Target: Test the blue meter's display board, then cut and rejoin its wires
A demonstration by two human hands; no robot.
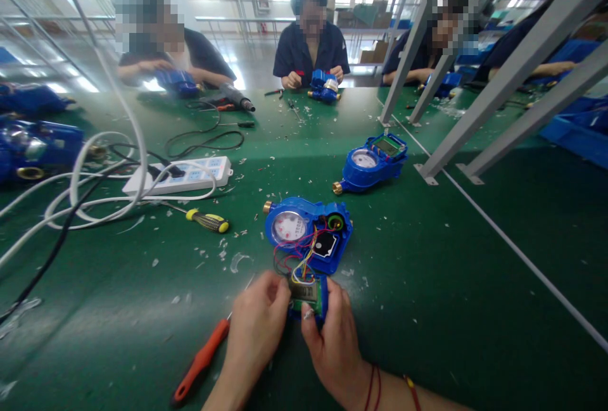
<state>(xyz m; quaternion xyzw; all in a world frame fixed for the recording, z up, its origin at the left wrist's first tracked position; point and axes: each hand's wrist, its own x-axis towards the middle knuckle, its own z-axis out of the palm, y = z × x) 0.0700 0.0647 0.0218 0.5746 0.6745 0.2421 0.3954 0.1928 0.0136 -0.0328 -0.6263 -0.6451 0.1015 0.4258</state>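
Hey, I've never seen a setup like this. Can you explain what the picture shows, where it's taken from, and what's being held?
There's no machine here, just one person's bare hands, seen by a camera worn on their head. The right hand holds a small blue-framed display board; the left hand's fingers are at its left edge. Wires link it to an opened blue meter just beyond. Another blue meter lies farther off, to the right. On the green table are an orange-handled screwdriver, a yellow-and-black screwdriver and a white power strip. Across the table, other people are seated.
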